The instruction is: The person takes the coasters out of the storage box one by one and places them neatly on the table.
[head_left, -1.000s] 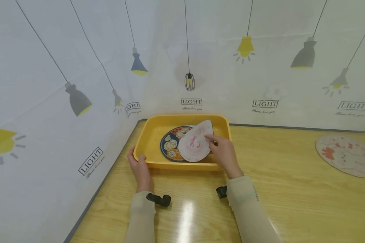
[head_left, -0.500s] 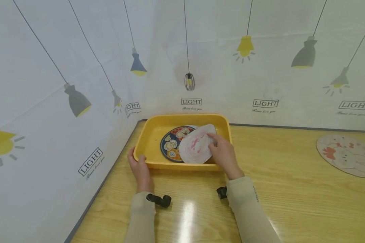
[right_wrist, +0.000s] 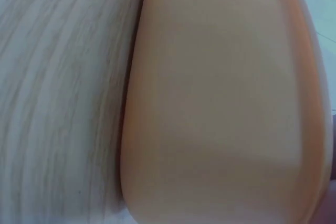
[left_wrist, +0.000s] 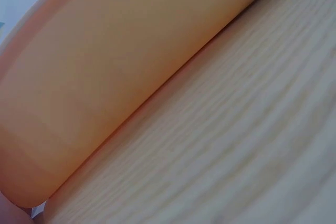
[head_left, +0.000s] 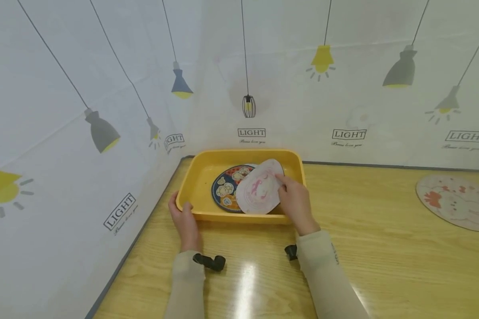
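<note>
In the head view, a yellow plastic tray [head_left: 201,188] stands on the wooden table. My left hand [head_left: 186,225] grips its near left corner, the thumb over the rim. Inside the tray, my right hand [head_left: 297,201] pinches the right edge of a white round mat [head_left: 259,189] with a pink print. That mat is tilted and partly covers a dark blue round mat [head_left: 224,189] with bear pictures. A pale edge shows behind them, its kind unclear. Both wrist views are filled mostly by the tray's outer wall [left_wrist: 110,51] and the wood.
A pink oval-looking mat [head_left: 457,203] with a rabbit print lies on the table [head_left: 367,248] at the far right. Behind the tray and along the left rise white sheets [head_left: 287,115] printed with lamps. A black camera mount [head_left: 209,262] sits at the left wrist.
The white mat's upper edge dropped between the first two frames, then rose slightly. My right hand has shifted a little rightward with it. The left hand keeps its hold on the tray.
</note>
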The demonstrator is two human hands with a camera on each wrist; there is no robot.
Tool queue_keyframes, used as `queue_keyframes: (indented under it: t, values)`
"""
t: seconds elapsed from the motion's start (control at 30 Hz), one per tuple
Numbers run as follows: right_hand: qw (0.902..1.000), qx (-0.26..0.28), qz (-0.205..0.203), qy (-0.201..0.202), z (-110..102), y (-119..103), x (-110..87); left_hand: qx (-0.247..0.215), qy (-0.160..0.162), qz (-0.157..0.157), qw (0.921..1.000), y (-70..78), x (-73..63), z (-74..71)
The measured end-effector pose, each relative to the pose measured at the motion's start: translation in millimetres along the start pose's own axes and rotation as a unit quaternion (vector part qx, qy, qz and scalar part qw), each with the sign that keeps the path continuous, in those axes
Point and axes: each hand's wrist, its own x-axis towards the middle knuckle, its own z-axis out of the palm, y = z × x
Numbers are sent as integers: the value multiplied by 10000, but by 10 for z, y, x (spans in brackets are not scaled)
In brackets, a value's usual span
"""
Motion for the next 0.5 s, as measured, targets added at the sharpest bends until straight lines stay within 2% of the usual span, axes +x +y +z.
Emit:
queue_keyframes:
  t: [0.17,0.3,0.4,0.5]
  values:
    - [9981,543,257,114,-38,19,-4,31,22,-7,10000,6,-3,2]
    - [9923,1105,541,172,-74,43,0,-12,-23,3,10000,31,-14,11]
    - [9819,1706,801,195,-108,49,-8,-81,-88,-15,9999,72,-37,18]
    - [9664,2308,1120,179,-141,54,-24,-56,-129,-98,9999,110,-65,15]
